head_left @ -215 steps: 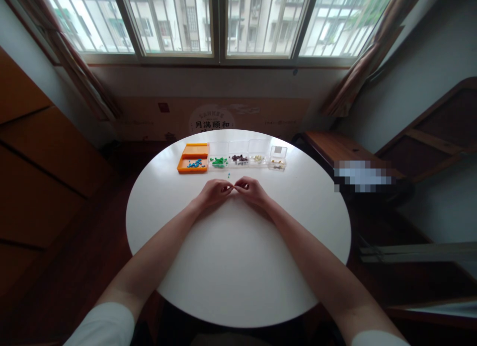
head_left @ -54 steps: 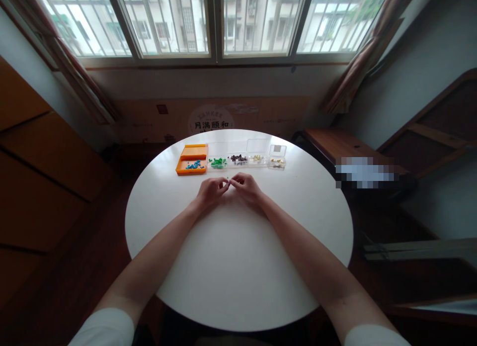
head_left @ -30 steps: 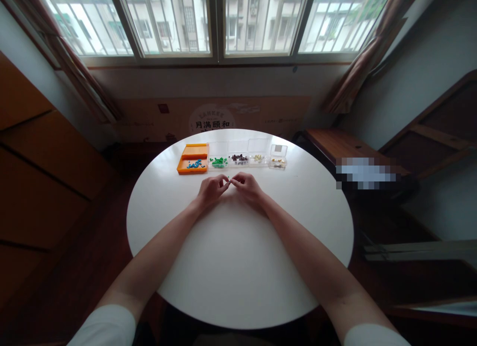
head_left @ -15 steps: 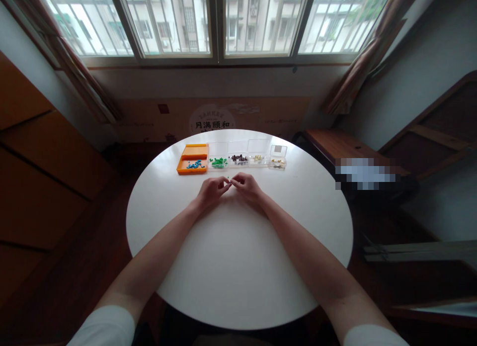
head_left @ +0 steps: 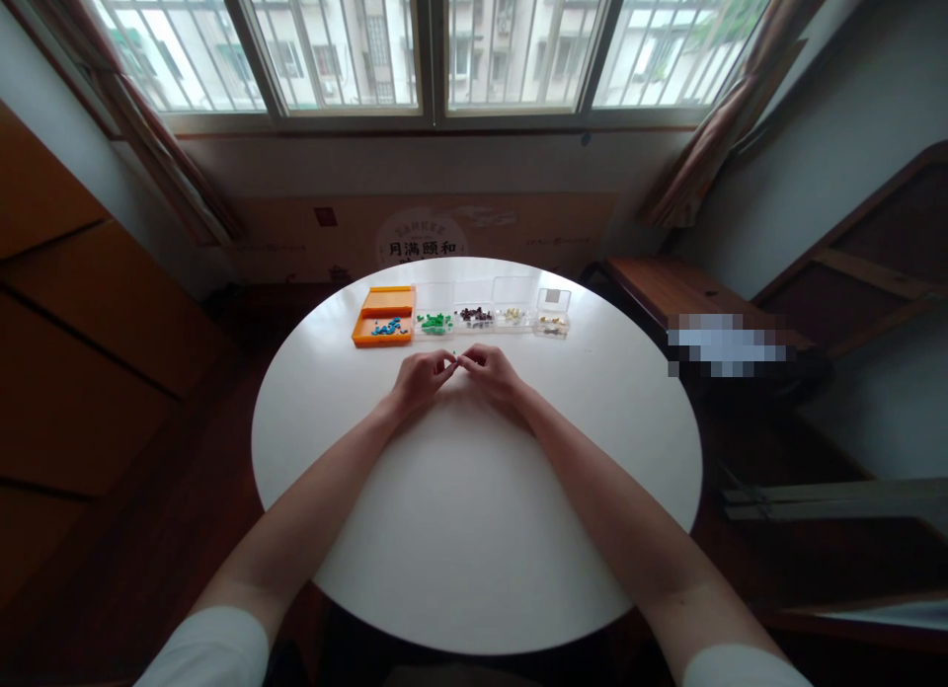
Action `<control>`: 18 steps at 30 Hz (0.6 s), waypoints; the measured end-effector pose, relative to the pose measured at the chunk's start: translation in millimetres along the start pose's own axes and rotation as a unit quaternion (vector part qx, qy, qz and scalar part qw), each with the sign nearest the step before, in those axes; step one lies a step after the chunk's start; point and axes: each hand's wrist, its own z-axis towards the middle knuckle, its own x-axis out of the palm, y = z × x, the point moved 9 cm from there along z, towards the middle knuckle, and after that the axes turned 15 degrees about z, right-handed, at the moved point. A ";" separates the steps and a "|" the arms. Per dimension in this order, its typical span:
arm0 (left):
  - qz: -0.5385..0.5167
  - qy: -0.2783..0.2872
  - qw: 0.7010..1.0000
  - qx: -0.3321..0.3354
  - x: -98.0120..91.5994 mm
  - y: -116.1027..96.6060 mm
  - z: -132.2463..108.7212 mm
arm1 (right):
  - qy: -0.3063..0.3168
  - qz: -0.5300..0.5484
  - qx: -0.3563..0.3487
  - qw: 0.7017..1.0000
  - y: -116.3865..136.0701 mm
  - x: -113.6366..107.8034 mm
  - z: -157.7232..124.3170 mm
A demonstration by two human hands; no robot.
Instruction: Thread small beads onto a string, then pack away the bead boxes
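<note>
Over the far half of the white round table [head_left: 474,529], my left hand [head_left: 422,379] and my right hand [head_left: 489,369] meet fingertip to fingertip. Both are closed in a pinch. A tiny green piece [head_left: 454,353] shows at the fingertips; its kind is too small to make out, and the fingers hide most of it. Just beyond my hands stands a row of open boxes: an orange box [head_left: 356,334] with blue pieces [head_left: 389,327], then clear boxes with green pieces [head_left: 435,322], dark brown pieces [head_left: 475,315], cream pieces [head_left: 513,314] and a few yellowish bits [head_left: 554,319].
Behind the table, a printed cardboard box [head_left: 296,235] leans below the barred window [head_left: 341,45]. To the right is a brown wooden bench [head_left: 667,282] with a blurred pale item on it. An orange-brown cabinet [head_left: 74,351] stands at left.
</note>
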 end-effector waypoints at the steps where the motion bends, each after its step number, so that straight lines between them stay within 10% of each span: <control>1: 0.000 -0.001 1.000 0.000 -0.4 0.0 0.0 | 0.004 0.002 0.002 1.000 0.0 0.6 0.1; 18: -0.025 0.004 1.000 0.016 1.8 -1.9 0.2 | -0.002 -0.019 0.002 1.000 2.1 -0.3 -1.2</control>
